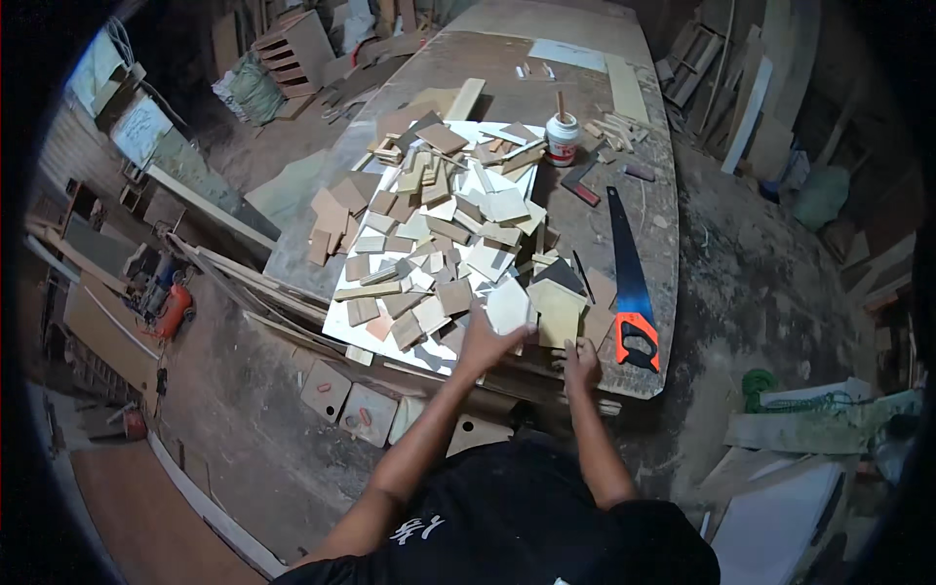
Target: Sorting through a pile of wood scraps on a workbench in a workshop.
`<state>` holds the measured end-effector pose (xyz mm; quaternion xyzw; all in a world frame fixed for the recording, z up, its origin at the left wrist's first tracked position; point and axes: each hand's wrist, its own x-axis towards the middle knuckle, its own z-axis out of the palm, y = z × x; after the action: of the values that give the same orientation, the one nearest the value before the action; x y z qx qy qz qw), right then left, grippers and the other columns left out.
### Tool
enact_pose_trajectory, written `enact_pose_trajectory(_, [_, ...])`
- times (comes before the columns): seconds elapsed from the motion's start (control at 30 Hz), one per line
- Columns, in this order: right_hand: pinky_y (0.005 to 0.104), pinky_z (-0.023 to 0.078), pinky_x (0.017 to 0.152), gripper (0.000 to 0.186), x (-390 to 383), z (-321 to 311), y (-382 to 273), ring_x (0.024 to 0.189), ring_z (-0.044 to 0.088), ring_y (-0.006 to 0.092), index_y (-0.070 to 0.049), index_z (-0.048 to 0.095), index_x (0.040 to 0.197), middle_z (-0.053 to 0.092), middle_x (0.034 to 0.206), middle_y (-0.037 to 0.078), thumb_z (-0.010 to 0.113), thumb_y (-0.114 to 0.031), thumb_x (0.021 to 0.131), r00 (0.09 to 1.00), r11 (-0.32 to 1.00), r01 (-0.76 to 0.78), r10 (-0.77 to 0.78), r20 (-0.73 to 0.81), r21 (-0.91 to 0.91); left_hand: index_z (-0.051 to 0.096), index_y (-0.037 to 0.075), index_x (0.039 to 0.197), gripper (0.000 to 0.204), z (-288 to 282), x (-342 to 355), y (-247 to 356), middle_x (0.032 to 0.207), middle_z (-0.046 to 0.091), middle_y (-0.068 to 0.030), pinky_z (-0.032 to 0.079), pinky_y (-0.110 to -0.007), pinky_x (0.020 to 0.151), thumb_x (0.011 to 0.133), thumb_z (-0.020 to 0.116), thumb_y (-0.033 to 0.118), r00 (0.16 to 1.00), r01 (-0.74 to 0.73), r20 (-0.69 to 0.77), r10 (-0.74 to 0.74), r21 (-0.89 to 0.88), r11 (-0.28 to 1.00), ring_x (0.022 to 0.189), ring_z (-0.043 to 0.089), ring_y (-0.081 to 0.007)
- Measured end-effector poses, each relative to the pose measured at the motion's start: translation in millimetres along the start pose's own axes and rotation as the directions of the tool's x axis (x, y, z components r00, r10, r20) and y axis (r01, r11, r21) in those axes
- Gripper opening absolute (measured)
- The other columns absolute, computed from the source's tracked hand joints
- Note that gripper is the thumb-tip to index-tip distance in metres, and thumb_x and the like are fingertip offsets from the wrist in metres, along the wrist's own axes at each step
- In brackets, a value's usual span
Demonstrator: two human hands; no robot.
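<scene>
My left hand (492,341) grips a pale, roughly six-sided wooden piece (508,305) by its lower edge, thumb along the near side. Right beside it, my right hand (582,364) has its fingers closed at the near edge of a yellowish wooden piece (557,312). Beyond both hands spreads a heap of small wood offcuts (429,234), lying on a white board (336,320). A thin dark stick-like tool (583,276) rests just past the yellowish piece.
A handsaw (629,263) with an orange and black handle lies at the table's right edge. A white glue jar (562,138) with a stick in it stands behind the heap. Boards lean at both sides; a red compressor-like machine (174,310) sits on the left floor.
</scene>
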<state>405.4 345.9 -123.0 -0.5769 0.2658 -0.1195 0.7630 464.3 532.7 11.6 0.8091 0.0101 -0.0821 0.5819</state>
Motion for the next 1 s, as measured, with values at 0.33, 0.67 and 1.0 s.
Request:
enact_pose_trajectory(0.33, [0.0227,0.046,0.068,0.029,-47.8,-23.1,-34.6,0.085,0.056,0.0101,-0.004,0.047,0.112,0.058,0.100,0.004,0.053,-0.002,0.084,0.976,0.987,-0.037,0.003,0.218,0.153,0.030,-0.009,0.109,0.056,81.7,-11.9,-31.3,0.099,0.048,-0.0303,0.043,-0.044,0.083,0.083,0.065,0.025,0.994,-0.102,0.053,0.096,0.123,0.987,0.095,0.054,-0.0401])
enact_pose_trajectory(0.67, [0.0219,0.048,0.053,0.033,-31.2,-54.6,-35.4,0.064,0.056,0.0097,-0.002,0.049,0.112,0.060,0.092,0.008,0.063,-0.004,0.082,0.979,0.999,0.044,-0.042,0.201,-0.003,0.021,-0.004,0.126,0.062,125.7,-12.1,-60.0,0.107,0.050,-0.0229,0.044,-0.040,0.085,0.079,0.060,0.009,0.961,-0.214,0.168,0.218,-0.043,0.976,0.099,0.054,-0.0319])
enact_pose_trajectory(1.0, [0.0320,0.058,0.064,0.034,11.2,-89.2,-53.6,0.076,0.065,0.0202,0.002,0.044,0.123,0.061,0.104,0.014,0.048,-0.001,0.089,0.962,0.981,-0.111,0.066,0.264,0.157,0.048,0.000,0.118,0.033,122.3,-18.4,-42.9,0.106,0.057,-0.0111,0.046,-0.032,0.083,0.087,0.056,0.007,0.942,-0.067,0.326,0.076,-0.040,0.997,0.097,0.057,-0.0192])
